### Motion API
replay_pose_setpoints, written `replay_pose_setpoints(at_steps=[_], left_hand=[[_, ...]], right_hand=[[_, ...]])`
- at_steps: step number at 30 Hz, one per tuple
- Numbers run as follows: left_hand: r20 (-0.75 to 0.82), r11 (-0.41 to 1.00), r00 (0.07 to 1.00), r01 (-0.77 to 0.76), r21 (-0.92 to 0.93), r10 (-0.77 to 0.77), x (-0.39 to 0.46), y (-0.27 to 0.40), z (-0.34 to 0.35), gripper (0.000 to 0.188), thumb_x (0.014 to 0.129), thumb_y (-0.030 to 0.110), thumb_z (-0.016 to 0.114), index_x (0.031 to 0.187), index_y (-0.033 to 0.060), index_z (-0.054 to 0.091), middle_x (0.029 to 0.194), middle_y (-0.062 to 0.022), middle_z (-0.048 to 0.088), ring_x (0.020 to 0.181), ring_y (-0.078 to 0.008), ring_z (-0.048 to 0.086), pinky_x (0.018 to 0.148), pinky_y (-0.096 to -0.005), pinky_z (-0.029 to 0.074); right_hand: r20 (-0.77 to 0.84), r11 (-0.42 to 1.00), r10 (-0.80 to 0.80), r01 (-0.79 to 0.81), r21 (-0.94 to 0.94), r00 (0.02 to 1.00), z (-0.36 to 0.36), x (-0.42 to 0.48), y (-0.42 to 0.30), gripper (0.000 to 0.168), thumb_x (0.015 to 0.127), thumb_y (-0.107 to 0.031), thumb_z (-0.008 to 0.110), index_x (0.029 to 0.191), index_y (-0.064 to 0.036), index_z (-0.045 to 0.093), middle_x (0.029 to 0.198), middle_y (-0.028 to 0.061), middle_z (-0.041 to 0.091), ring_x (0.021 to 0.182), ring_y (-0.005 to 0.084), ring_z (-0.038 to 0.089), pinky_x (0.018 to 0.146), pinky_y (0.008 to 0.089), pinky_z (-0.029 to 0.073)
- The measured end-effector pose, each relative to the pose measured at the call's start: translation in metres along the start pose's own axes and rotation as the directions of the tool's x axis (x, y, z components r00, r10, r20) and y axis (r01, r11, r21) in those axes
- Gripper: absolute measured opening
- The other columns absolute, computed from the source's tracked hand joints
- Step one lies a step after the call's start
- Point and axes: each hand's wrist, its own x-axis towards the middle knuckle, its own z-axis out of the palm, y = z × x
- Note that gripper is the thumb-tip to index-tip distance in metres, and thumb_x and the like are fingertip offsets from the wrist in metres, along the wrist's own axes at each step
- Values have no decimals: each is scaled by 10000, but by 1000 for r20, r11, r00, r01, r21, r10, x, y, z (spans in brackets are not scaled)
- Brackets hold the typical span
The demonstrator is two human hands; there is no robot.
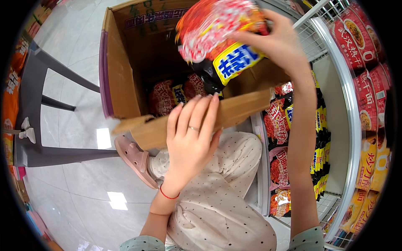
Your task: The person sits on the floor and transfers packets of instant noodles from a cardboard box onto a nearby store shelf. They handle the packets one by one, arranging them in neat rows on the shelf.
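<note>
My right hand [276,40] grips a red and black plastic packet of instant noodles [220,34] by its right side, above an open cardboard box [117,66]. The packet is partly blurred. My left hand [191,131] lies over the folded flap [241,108] on the box's near side, fingers bent over its top edge. Deep in the box lie more noodle packets [161,97], partly hidden by the flap and my left hand. Right of the box, similar packets [278,122] stand in rows on a low shelf, partly behind my right forearm.
A grey plastic stool [28,135] stands on the tiled floor at the left, its legs reaching towards the box. Metal shelf edges [353,94] and wire racks with red and yellow packets [366,103] rise at the right. My bent legs and a pink clog [133,157] are close to the box.
</note>
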Motion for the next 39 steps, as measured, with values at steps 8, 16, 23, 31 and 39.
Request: replay_pose_setpoints(at_steps=[8, 16, 23, 31, 39], left_hand=[[3, 737, 992, 93, -669, -122, -20, -10, -5, 388, 723, 32, 667, 1102, -2, 590, 1085, -117, 617, 1002, -231, 596, 890, -347, 439], [335, 281, 899, 411, -867, -280, -21, 2, 2, 239, 760, 31, 698, 960, -39, 588, 871, -74, 647, 726, -87, 611, 646, -229, 517], [260, 481, 942, 331, -812, -211, -23, -2, 1, 116, 750, 37, 717, 730, -15, 615, 606, -38, 616, 553, -70, 584, 528, -197, 446], [489, 533, 869, 447, -718, -71, -21, -14, -16, 88, 814, 55, 646, 775, -18, 674, 681, -94, 664, 586, -162, 620, 552, -235, 458], [703, 647, 694, 465, -604, 158, -9, 16, -14, 586, 741, 385, 720, 1140, -14, 563, 791, -198, 657, 717, -350, 642, 651, -381, 501]], right_hand=[[-75, 908, 228, -185, 376, 971, -66, -111, 18, 445, 691, -113, 737, 1069, 48, 567, 957, 96, 656, 818, 124, 638, 731, 243, 502], [76, 652, 510, -443, 615, 857, -29, -216, 45, 644, 578, -61, 803, 1144, 70, 525, 983, 116, 657, 870, 144, 642, 811, 269, 500], [84, 611, 535, -454, 649, 841, -30, -231, 54, 655, 585, -103, 796, 1152, 72, 518, 992, 113, 648, 869, 139, 637, 806, 262, 500], [-7, 711, 459, -363, 603, 888, -39, -248, 65, 659, 555, -70, 823, 1131, 67, 534, 984, 96, 650, 876, 131, 634, 803, 264, 506], [281, 742, 379, -471, 478, 882, -29, -244, 47, 726, 503, -45, 869, 1145, 64, 547, 1005, 70, 643, 918, 88, 575, 847, 253, 462]])
